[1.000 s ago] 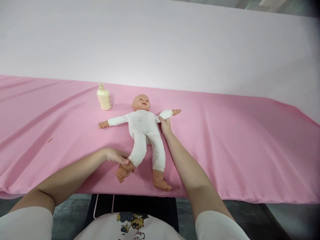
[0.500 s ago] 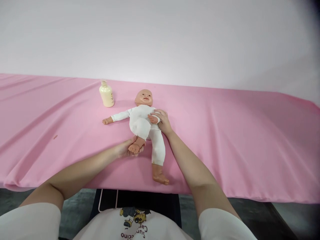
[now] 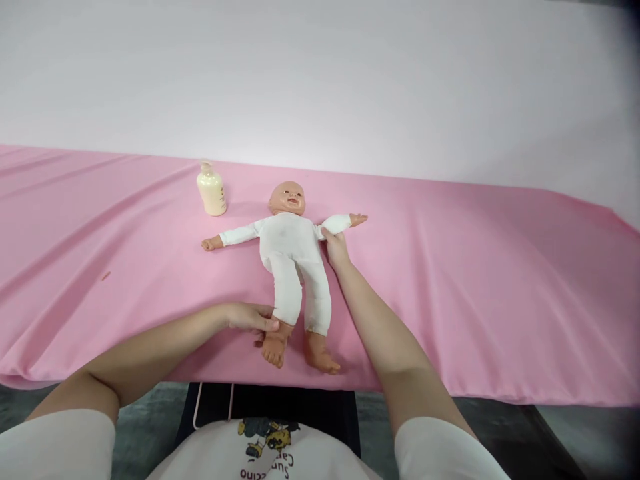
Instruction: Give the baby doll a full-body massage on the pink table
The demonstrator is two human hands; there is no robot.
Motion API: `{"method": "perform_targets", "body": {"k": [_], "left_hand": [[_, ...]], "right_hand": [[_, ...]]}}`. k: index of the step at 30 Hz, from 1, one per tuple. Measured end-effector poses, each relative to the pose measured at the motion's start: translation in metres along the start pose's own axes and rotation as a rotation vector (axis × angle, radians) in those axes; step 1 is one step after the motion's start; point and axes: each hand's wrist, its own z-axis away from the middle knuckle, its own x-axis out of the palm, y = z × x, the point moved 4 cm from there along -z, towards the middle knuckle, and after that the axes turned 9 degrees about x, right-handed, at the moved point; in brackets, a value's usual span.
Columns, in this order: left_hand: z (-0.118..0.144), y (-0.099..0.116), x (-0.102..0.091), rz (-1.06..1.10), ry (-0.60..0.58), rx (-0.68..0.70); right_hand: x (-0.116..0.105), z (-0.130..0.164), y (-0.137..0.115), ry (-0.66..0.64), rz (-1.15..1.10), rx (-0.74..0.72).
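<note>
A baby doll [image 3: 293, 235] with a white cloth body lies face up, its head away from me and its feet near the table's front edge. Both of its arms are spread out to the sides. My left hand [image 3: 253, 318] is closed around the ankle of the leg on the left, thumb on top and some fingers hidden underneath. At the doll's other side, my right hand [image 3: 336, 247] grips the upper part of the sleeved arm, with the thumb showing and the other fingers hidden behind it.
A cream-coloured pump bottle [image 3: 212, 192] stands behind the doll to the left. Pink cloth [image 3: 480, 287] with some folds covers the table. A small thin brownish piece [image 3: 106, 276] lies on the cloth at the left. A white wall [image 3: 320, 80] rises behind the table.
The doll's left-side leg was bent up and is now stretched down toward me with my left hand. Its right-side arm has swung from across the body out to the right, held by my right hand.
</note>
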Motion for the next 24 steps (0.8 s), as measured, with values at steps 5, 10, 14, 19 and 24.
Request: {"method": "perform_targets", "body": {"k": [5,10,14,19,24], "left_hand": [[-0.005,-0.001,-0.016,0.253,0.185,0.186],[-0.012,-0.002,-0.03,0.439,0.335,0.292],[-0.009,0.005,-0.026,0.416,0.299,0.292],[0.007,0.008,-0.004,0.196,-0.152,-0.028],[0.014,0.002,0.0,0.071,-0.351,-0.117]], "right_hand": [[0.012,0.011,-0.011,-0.15,0.283,-0.189],[0.034,0.032,-0.025,-0.34,0.721,-0.512],[0.036,0.032,-0.023,-0.322,0.677,-0.522],[0.018,0.012,-0.006,-0.16,0.295,-0.188],[0.003,0.002,0.005,-0.018,0.022,-0.018]]}}
